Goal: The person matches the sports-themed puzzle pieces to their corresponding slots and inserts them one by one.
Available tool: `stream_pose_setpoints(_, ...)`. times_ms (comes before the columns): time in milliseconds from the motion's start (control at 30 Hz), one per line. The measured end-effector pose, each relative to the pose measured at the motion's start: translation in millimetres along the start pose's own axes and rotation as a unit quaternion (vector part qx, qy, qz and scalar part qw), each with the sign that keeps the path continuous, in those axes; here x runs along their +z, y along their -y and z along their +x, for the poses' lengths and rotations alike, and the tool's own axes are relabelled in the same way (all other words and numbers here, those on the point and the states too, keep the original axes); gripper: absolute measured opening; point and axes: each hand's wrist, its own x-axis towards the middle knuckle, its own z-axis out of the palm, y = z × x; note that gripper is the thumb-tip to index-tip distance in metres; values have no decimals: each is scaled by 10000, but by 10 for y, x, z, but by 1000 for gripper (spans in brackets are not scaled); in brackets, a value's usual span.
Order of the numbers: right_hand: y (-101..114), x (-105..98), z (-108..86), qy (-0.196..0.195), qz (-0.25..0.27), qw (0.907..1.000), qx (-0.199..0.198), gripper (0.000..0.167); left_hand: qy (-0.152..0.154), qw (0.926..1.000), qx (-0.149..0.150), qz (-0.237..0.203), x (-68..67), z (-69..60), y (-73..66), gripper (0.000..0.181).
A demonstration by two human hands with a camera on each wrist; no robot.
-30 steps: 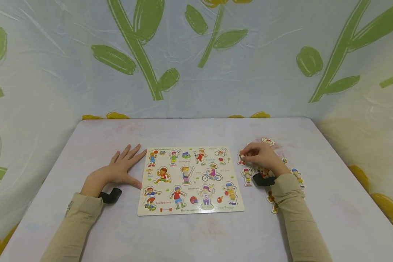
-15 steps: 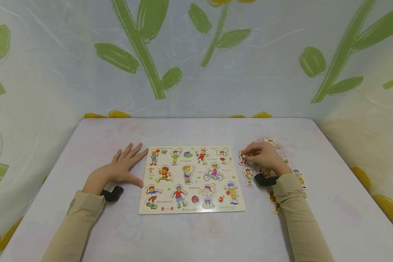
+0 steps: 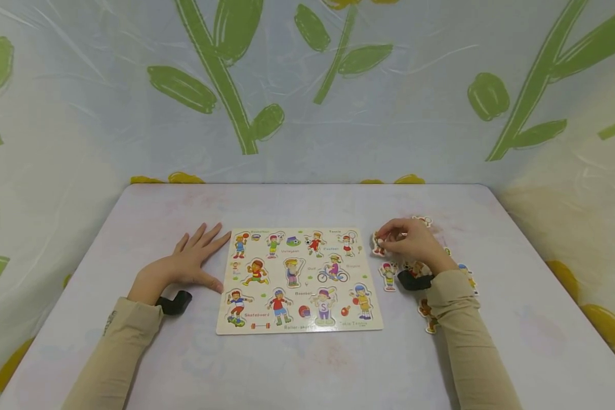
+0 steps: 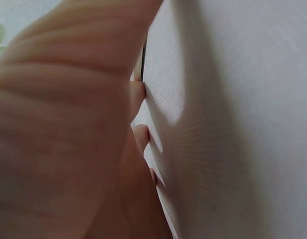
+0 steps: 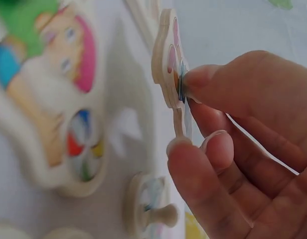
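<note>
Flat on the table, my left hand [image 3: 187, 265] spreads its fingers, with thumb and index fingertip at the left edge of a wooden puzzle board [image 3: 299, 327]. The board has cut-out pictures of children at sports. To its right, my right hand [image 3: 415, 242] pinches a wooden puzzle piece [image 3: 377, 245] shaped like a child. In the right wrist view that puzzle piece [image 5: 166, 59] is edge-on and stands off the table, thumb and fingers on it. The left wrist view shows mostly the palm [image 4: 59, 129] and fingertips on the cloth.
Several loose pieces lie around and under my right hand, among them a pink-capped volleyball figure [image 3: 388, 276], a brown-haired figure [image 3: 427, 315] and a blue-haired figure [image 3: 466, 277]. One piece has a knob [image 5: 163, 215]. A patterned sheet [image 3: 307, 136] hangs behind the table.
My right hand has risen slightly, and the pinched puzzle piece has come up and tilted with it. My left hand and the board stay in place; the head view has shifted a little.
</note>
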Motion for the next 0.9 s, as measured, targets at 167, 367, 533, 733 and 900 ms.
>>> stream_pose_setpoints(167, 83, 1, 25, -78, -7, 9995, -296, 11, 11, 10000, -13, 25, -9, 6, -3, 128)
stream_pose_setpoints(367, 161, 56, 118, -35, -30, 9975, -702, 10, 2, 10000, -3, -22, -13, 2, -12, 129)
stream_pose_setpoints(533, 241, 103, 209, 8, -187, 9977, -649, 10, -72, 9999, 97, -51, 9, -14, -2, 129)
stream_pose_setpoints(733, 369, 151, 307, 189, -132, 9982, -558, 10, -67, 9999, 53, -52, 6, -9, -18, 128)
stream_pose_setpoints(900, 464, 232, 418, 368, 149, 9956, -846, 11, -9, 10000, -56, 12, 16, -2, -17, 126)
